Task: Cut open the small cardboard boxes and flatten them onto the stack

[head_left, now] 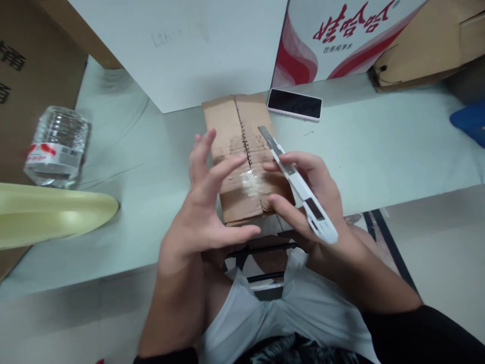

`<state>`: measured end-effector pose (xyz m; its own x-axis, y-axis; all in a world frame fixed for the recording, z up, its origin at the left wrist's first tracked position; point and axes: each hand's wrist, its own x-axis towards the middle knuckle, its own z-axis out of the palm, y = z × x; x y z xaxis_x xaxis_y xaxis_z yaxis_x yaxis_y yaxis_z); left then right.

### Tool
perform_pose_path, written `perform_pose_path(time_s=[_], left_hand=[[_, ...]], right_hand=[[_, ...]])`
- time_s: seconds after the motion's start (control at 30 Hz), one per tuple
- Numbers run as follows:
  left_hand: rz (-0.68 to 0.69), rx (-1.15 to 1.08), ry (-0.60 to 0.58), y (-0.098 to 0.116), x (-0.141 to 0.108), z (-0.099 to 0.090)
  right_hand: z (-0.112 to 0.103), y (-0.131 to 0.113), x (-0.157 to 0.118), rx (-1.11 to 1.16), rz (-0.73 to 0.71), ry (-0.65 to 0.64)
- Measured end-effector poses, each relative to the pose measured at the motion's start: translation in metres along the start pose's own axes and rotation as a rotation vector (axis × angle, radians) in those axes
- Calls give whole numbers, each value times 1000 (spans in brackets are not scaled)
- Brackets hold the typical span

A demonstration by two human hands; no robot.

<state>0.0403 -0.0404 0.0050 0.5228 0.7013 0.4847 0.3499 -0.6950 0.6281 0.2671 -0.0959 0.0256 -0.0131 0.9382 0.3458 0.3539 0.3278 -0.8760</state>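
Note:
A brown cardboard box point(222, 114) lies on the pale green table, its middle seam torn and ragged, with a shiny strip of tape near its front end. Over the left side of the box, my left hand point(206, 207) holds nothing, its fingers spread and thumb stretched to the right. My right hand point(318, 192) holds a white utility knife point(303, 189) between thumb and fingers at the box's right side. The knife's metal blade is extended and points up and left above the box.
A phone point(294, 104) lies behind the box to the right. A white carton point(182, 50) and a red-and-white carton point(341, 35) stand at the back. On the left are a clear water bottle point(58, 146) and a yellow curved object point(56, 215). The table's front edge runs below the box.

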Motion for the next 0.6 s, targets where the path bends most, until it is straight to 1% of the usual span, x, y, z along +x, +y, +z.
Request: perform_pose_path(time_s=[0.07,0.1,0.27,0.43,0.53,0.6], left_hand=[[12,16,-31,6,0,1],[-7,12,-30,6,-1,1],[-30,-100,43,-4,-2,-3],[-155,-248,110,-17,-5,-6],[-225,-288,172,-20,-4,-4],[-244,-355,230,-20,-3,-1]], right_hand=[[0,3,1,9,-7,-72],[1,4,1,17,-11,-92],[4,16,-1,64,-22,-150],[9,22,1,32,-23,-159],[10,23,2,15,-48,-152],[10,24,2,11,-72,-151]])
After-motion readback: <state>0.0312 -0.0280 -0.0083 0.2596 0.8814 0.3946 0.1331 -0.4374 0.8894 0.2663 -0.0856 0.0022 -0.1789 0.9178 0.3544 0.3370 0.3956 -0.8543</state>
